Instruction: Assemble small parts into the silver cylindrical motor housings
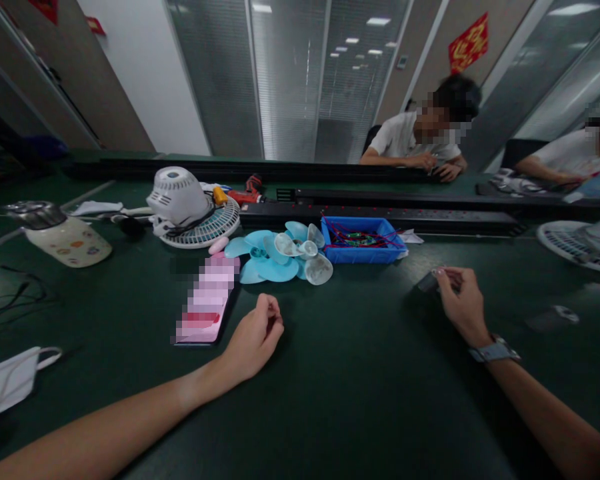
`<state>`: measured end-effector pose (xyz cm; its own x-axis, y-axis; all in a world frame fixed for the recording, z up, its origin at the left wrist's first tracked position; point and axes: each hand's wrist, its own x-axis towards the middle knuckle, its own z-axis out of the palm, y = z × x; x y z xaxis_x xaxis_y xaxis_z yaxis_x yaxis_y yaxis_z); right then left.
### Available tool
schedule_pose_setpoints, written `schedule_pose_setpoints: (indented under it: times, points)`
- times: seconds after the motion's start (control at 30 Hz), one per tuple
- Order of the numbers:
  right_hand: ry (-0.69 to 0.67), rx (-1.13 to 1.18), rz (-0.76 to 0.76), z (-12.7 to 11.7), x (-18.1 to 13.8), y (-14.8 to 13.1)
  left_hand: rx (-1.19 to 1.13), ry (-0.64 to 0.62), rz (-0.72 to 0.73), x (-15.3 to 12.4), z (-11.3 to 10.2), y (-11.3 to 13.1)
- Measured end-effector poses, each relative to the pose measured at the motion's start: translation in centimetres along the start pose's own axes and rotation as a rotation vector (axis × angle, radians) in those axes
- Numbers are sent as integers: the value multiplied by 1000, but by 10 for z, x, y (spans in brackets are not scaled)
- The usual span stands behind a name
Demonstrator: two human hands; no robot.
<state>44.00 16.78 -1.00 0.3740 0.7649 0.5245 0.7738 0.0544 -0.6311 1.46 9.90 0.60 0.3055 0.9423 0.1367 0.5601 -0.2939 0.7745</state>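
Note:
My right hand [463, 303], wearing a wristwatch [495, 349], grips the near end of a small dark grey cylinder [427, 282] between thumb and fingers, low over the table. A similar grey cylinder [553, 318] lies to the right of that hand. My left hand [257, 337] rests on the table with its fingers curled in, and no object shows in it. Just left of it lies a phone [210, 300] with a lit screen. Beyond the left hand is a pile of light blue and clear fan blades [280, 253].
Behind the blades stand a blue bin [365, 253] of wires and a white fan [180, 200]. A red power tool [250, 191] lies near a black power strip [380, 217]. At left are a bottle [67, 237] and a mask [7, 383]. Two people sit opposite.

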Motion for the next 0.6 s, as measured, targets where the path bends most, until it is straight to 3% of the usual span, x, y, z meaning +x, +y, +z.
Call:
schedule_pose_setpoints:
  times: [0.17, 0.27, 0.37, 0.5, 0.6]
  points:
    - [-101, 161, 148, 4, 2, 13, -3, -8, -4, 0, -1, 0]
    - [-123, 147, 176, 1, -1, 1, -19, 7, 7, 0, -1, 0]
    - [-203, 161, 101, -2, -21, -46, -27, 38, 22, -2, 1, 3]
    - [-695, 347, -101, -1, -72, -132, 17, 58, 124, -9, 7, 17]
    - [-896, 448, -165, 8, -104, -173, 22, 28, 248, -13, 13, 30]
